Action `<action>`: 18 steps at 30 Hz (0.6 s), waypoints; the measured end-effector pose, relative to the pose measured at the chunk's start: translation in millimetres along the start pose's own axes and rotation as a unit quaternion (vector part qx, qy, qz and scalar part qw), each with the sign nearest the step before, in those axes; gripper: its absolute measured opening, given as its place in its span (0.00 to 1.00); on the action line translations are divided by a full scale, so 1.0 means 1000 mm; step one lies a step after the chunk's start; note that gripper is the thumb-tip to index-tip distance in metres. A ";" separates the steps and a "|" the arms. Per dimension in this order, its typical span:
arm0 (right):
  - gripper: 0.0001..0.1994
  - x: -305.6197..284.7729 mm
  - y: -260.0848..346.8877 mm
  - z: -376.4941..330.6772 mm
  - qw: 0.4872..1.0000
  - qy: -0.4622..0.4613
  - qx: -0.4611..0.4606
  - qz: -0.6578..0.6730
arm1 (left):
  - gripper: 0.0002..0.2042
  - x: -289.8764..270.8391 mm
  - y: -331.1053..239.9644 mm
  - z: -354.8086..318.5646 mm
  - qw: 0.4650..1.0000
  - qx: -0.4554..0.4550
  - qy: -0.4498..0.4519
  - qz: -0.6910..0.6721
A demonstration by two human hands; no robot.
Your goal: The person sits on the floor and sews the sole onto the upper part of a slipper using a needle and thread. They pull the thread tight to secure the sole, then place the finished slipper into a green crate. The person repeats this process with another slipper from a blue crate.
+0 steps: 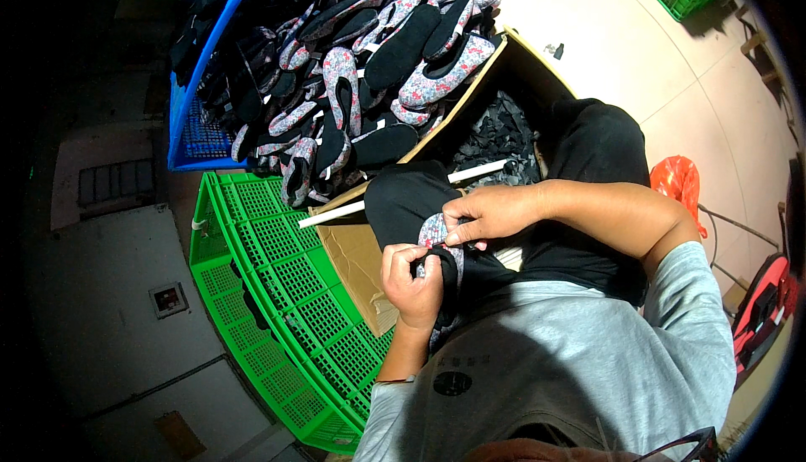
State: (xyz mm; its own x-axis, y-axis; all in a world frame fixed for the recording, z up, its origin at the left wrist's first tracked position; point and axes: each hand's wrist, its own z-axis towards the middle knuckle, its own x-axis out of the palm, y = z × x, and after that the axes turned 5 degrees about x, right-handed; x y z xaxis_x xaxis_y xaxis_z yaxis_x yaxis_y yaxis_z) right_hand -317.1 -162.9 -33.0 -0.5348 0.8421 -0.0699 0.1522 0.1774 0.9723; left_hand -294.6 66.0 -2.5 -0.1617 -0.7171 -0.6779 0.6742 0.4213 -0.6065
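Note:
A floral slipper [432,229] in grey, red and pink, with a black inside, lies over my lap. Its toe points away from me. My left hand [411,284] is closed around the left side of its opening, thumb and fingers pinching the edge. From the right, my right hand [489,213] pinches the upper near the toe, its thumb and fingertips meeting beside the left fingertips. Whether something small sits between the fingertips cannot be made out. The slipper's heel end is partly hidden by my left hand and shirt.
A blue crate [189,118] heaped with floral and black slippers [340,84] stands ahead on the left. Below it is a green crate [290,269]. Between my knees, a cardboard box [357,265] holds black scraps [495,135], with a white bar [332,214] across it. An orange bag [676,181] lies right.

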 end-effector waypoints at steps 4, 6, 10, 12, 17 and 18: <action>0.14 0.002 -0.001 0.001 1.000 -0.004 0.001 0.004 | 0.10 0.001 0.000 0.000 1.000 -0.004 0.002 0.000; 0.14 0.003 0.000 0.001 1.000 -0.006 0.006 -0.001 | 0.10 0.001 -0.001 0.001 1.000 -0.004 0.002 -0.003; 0.14 0.004 -0.002 0.002 1.000 -0.011 -0.006 0.004 | 0.10 0.001 0.000 0.000 1.000 -0.010 0.004 -0.007; 0.14 0.005 -0.002 0.002 1.000 -0.014 -0.008 0.002 | 0.10 0.001 -0.001 0.000 1.000 -0.014 0.004 -0.007; 0.13 0.006 -0.004 0.004 0.999 -0.017 -0.001 0.044 | 0.10 0.001 -0.001 0.001 1.000 -0.008 0.009 -0.002; 0.13 0.006 -0.004 0.004 0.999 -0.018 0.000 0.047 | 0.10 0.001 0.000 0.000 1.000 -0.007 0.009 0.001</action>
State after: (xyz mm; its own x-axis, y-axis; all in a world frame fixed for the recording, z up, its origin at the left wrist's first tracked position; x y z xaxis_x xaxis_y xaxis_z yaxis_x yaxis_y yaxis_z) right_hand -317.5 -156.6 -38.4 -0.4872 0.8732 0.0143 0.2013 0.0964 0.9748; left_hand -294.7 64.7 -3.1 -0.1742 -0.7064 -0.6860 0.6646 0.4298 -0.6113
